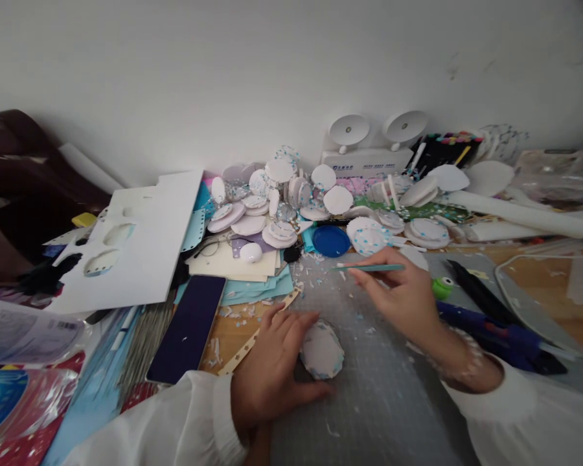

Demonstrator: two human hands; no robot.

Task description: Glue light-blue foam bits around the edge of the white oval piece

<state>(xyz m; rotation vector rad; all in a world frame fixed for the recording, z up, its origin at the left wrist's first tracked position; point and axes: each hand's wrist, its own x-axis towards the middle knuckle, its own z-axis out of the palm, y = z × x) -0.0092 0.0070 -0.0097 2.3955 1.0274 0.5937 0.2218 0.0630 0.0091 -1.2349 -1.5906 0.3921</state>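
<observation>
Disc (pixel 321 351) on mat (pixel 379 401), phone (pixel 188 327) left, disc pile (pixel 272 200) behind.

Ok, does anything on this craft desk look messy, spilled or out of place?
Yes. Small paper scraps lie scattered over the grey cutting mat beyond the hands. White paper discs sit in a loose, toppling heap by the wall. The white board with cut-out holes rests tilted over other clutter.

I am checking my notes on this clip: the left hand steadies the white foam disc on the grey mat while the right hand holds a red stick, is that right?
Not quite. In the head view the stick in the right hand is teal, not red. The rest holds: the left hand steadies the white foam disc on the grey mat.
</observation>
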